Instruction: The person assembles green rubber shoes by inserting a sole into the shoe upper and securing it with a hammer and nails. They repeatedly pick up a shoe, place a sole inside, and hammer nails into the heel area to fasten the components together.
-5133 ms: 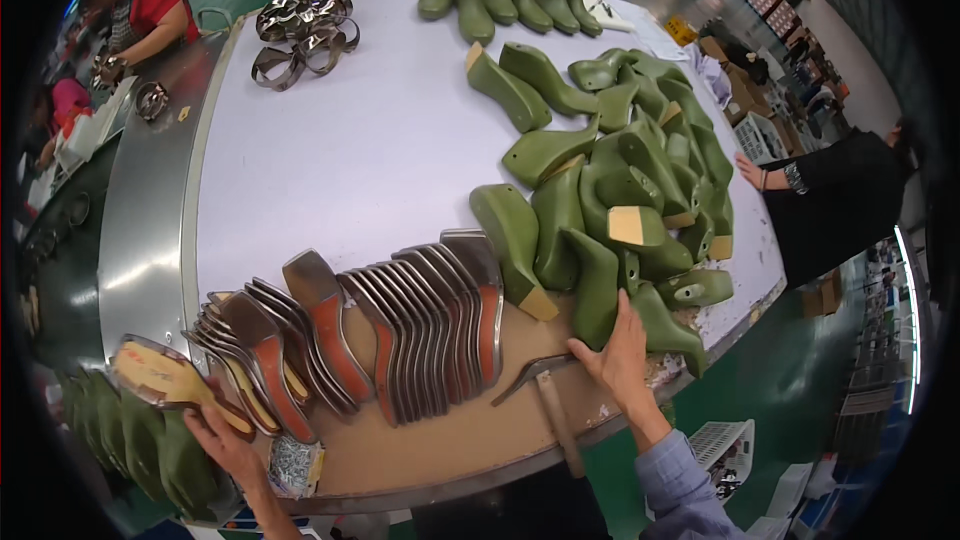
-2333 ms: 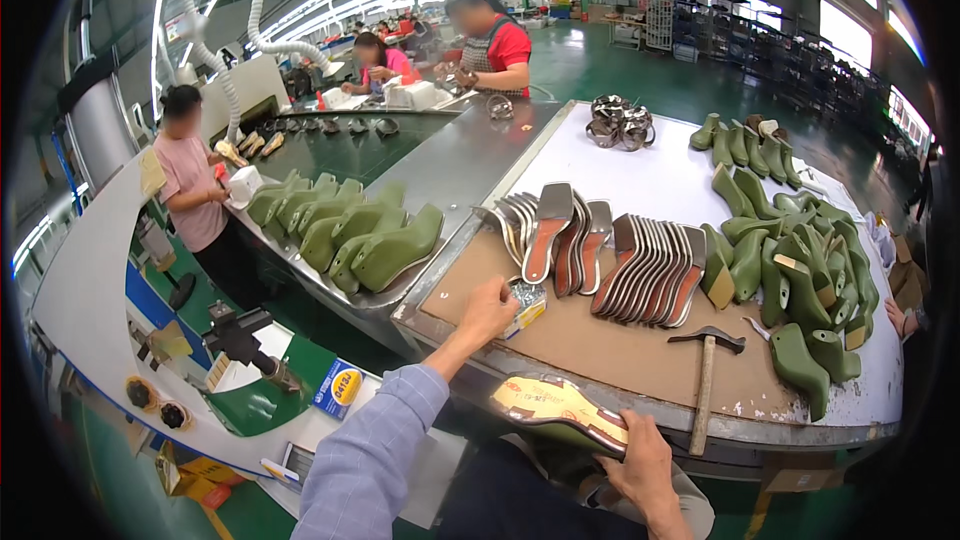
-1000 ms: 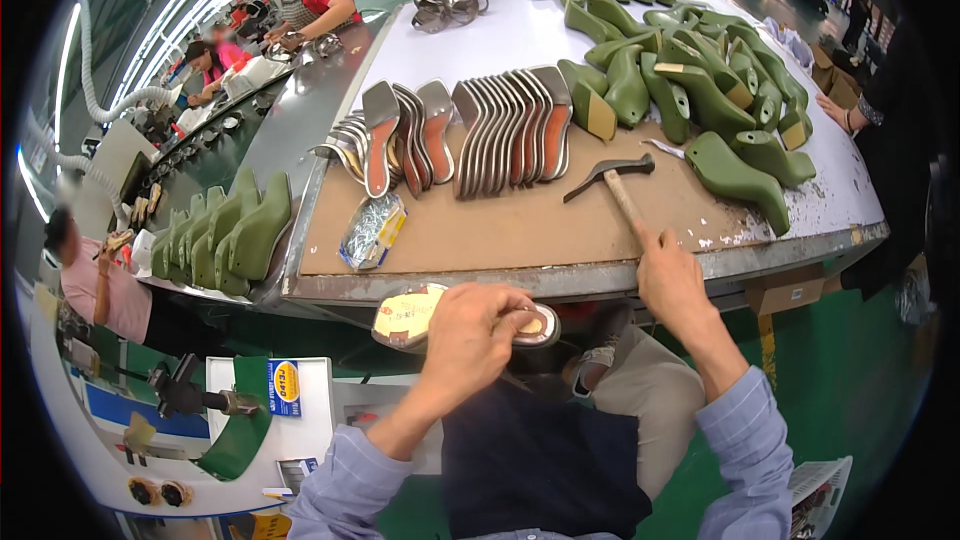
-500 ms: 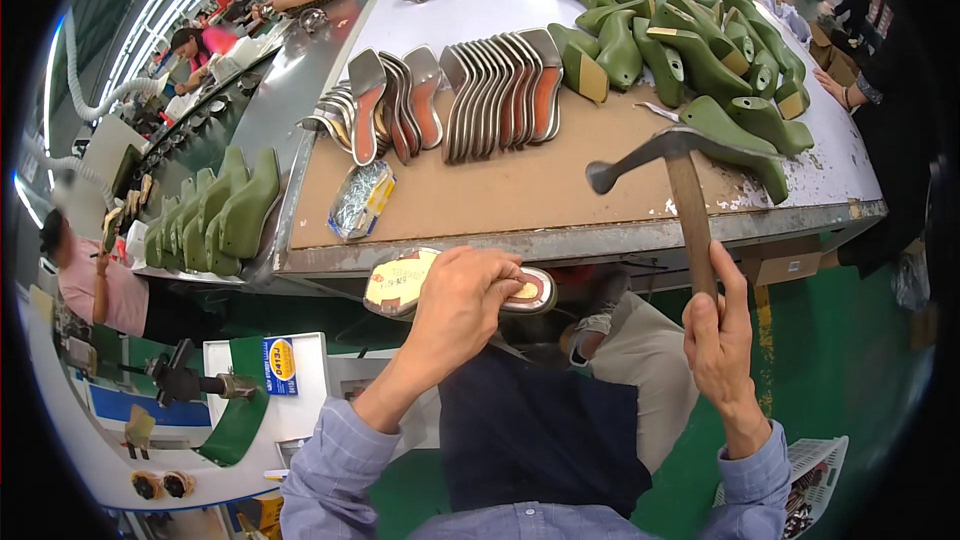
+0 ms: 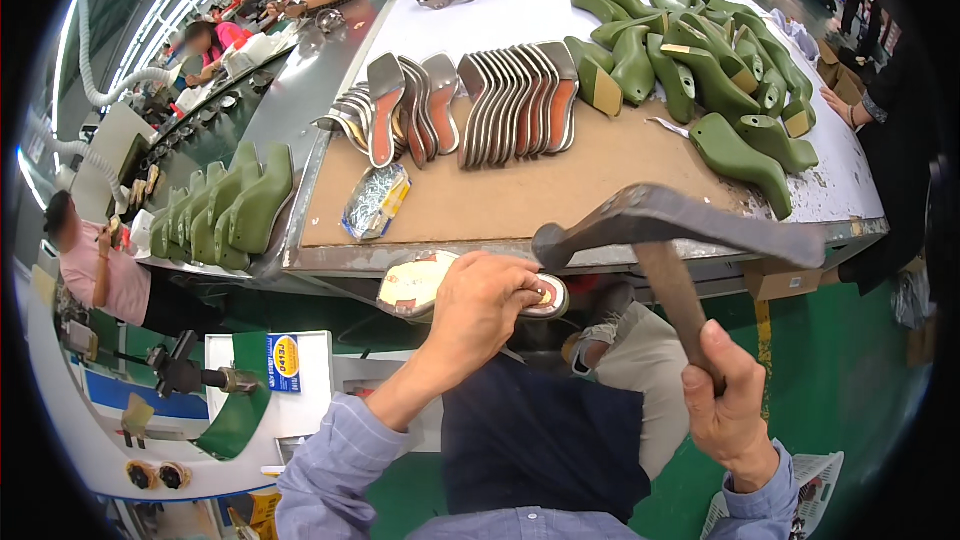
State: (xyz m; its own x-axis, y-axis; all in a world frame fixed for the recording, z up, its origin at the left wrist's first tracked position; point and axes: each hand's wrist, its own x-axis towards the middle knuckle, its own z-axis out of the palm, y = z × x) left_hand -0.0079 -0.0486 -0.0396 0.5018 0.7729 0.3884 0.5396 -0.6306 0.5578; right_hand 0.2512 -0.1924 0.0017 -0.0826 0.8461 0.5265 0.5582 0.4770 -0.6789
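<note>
My right hand [image 5: 732, 405] is wrapped round the wooden handle of a hammer [image 5: 665, 225]. Its dark metal head hangs in the air, the round face just right of my left fingers. My left hand [image 5: 478, 305] lies over a shoe-shaped piece with a pale yellow insole [image 5: 412, 285] on top, in front of the table edge. Thumb and fingertips pinch together by its rounded heel end; anything small between them is hidden. Just beyond, a clear packet of small metal pieces [image 5: 375, 202] with a yellow label rests on the brown board.
On the table [image 5: 560, 210] stand rows of grey-and-orange insoles [image 5: 515, 105]. Green shoe lasts [image 5: 632, 65] are heaped at the right; more lasts [image 5: 245, 210] stand at the left. A clamp [image 5: 190, 370] is on the white bench. Co-workers sit at the left; another person's hand [image 5: 838, 105] touches the right edge.
The hammer has come down and left toward my left hand, its head now closer to the fingers. My left hand keeps its pinch at the heel end; the whole view has shifted slightly.
</note>
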